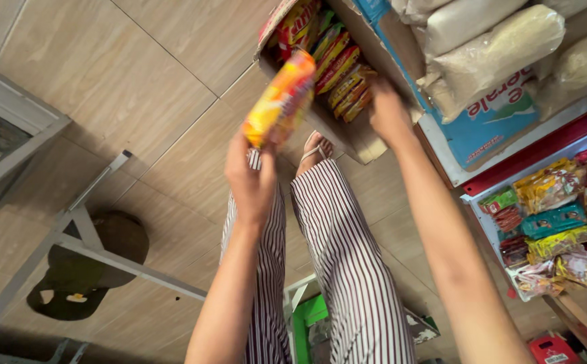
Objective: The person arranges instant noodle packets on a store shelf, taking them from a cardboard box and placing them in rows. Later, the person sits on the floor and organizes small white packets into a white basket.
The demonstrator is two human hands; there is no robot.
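The orange-and-yellow snack packet (281, 100) is up in the air over a floor of large beige tiles (172, 81), held just in front of the open cardboard box (367, 145) it sits beside. The room reads as a small shop seen from above. At the far left stands a grey-framed glass cabinet (7, 141), and next to it a pale metal frame (98, 249) crosses the floor with a dark cap (87, 273) lying beneath it. In the middle the person's striped trousers (347, 269) run down the view, one sandalled foot (315, 152) showing near the box. A green and white object (310, 317) lies by the legs, too cut off to identify. The box is tipped toward the person and packed with rows of red, yellow and green packets (340, 71). To the right, clear sacks of pale grain (489, 47) rest on a blue-and-white carton (489, 128), and below them a red-edged shelf tray (482, 222) holds mixed small wrapped snacks.

The left hand (251, 178) is raised, arm reaching forward, its fingers closed around the lower end of the packet, which tilts up and to the right. The right hand (389, 114) stretches farther out to the box, touching its front edge by the packets; its fingers are hidden behind the back of the hand, so whether they grip anything cannot be told
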